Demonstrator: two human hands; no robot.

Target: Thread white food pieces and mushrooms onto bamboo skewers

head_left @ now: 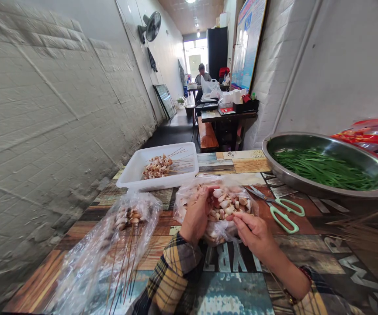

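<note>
Several whitish-pink garlic cloves (pixel 225 204) fill a clear plastic bag (pixel 220 238) on the table. My left hand (pixel 195 215) is at the bag's left side, its fingers curled over the cloves; what lies in them is hidden. Over the bag's right edge, my right hand (pixel 253 231) has thumb and fingers pinched together on a thin skewer, mostly hidden behind the hand and wrist. Loaded garlic skewers (pixel 128 245) lie in a second plastic bag (pixel 93 245) on the left. More skewered garlic (pixel 157 167) rests in a white tray (pixel 128 178) behind.
Scissors with green handles (pixel 285 212) lie right of the garlic bag. A steel basin (pixel 320 189) of green chives (pixel 323 168) stands at the back right, beside red packaging (pixel 369 131). Loose thin sticks (pixel 369 223) are at the right edge. A person (pixel 202 75) sits far back.
</note>
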